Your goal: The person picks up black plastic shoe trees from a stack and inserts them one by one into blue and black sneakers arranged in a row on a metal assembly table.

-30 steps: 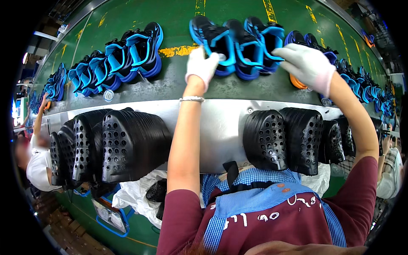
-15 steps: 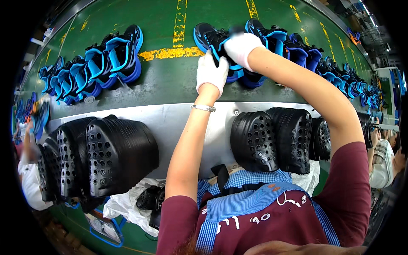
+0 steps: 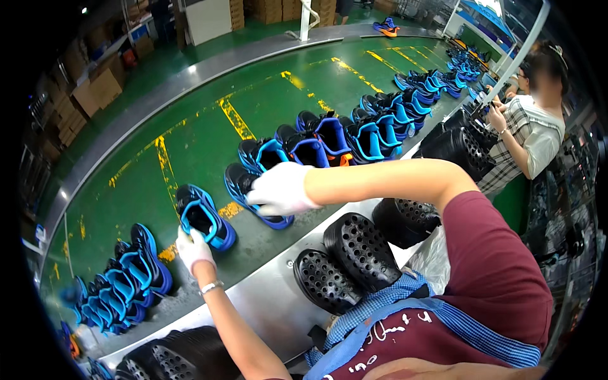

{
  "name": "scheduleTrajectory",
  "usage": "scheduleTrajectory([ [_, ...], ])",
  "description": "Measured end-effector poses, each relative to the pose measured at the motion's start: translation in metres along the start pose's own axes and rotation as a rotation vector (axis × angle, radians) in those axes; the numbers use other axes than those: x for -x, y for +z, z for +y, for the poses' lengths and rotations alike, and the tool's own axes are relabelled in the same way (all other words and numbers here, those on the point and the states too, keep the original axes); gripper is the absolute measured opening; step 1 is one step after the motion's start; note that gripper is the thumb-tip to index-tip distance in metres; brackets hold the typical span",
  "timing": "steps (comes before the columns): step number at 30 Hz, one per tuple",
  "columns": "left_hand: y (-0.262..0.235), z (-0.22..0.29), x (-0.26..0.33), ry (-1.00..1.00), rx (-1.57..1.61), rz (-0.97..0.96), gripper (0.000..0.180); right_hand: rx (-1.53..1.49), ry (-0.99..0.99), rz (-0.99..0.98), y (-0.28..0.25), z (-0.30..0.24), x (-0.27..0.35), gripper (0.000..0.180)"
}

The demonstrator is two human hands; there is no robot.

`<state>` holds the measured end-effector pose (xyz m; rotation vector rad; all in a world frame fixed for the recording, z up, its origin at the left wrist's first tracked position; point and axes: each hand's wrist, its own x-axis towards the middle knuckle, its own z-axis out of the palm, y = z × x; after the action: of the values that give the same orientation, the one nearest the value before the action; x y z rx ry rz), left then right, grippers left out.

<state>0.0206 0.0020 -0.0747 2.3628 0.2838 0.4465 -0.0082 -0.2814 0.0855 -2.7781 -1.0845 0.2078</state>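
My left hand, in a white glove, has its fingers closed on the near side of a black and blue sneaker that stands on the green surface. A short way to the right, my right hand, also gloved and slightly blurred, lies over the collar of a second black and blue sneaker. Its fingers bend down over that shoe and hide the opening. The toe and the near heel end of this second shoe still show. The two sneakers stand apart from each other.
Rows of sneakers stand to the left and right on the green surface. Black perforated shoe lasts sit along the metal ledge before me. At the right works another person. Cartons are stacked far left.
The view has swung to the right. My right hand has left the sneaker at my left hand and is now on the one beside it; the hands are farther apart.
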Motion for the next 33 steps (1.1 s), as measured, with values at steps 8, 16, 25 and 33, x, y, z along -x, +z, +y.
scheduleTrajectory([
  [8,-0.012,0.114,0.073,0.497,0.064,-0.313,0.048,0.037,0.388,0.216,-0.063,0.008,0.173,0.025],
  [16,0.027,0.108,0.086,0.351,0.285,-0.369,0.064,-0.038,0.653,0.515,-0.054,-0.01,0.313,0.016],
  [25,0.033,0.13,0.073,0.417,0.167,-0.159,0.051,-0.067,0.775,0.623,-0.02,-0.03,0.365,0.014],
  [33,0.035,0.133,0.007,0.023,0.046,-0.444,0.04,-0.128,0.784,0.637,-0.003,-0.027,0.368,0.014],
])
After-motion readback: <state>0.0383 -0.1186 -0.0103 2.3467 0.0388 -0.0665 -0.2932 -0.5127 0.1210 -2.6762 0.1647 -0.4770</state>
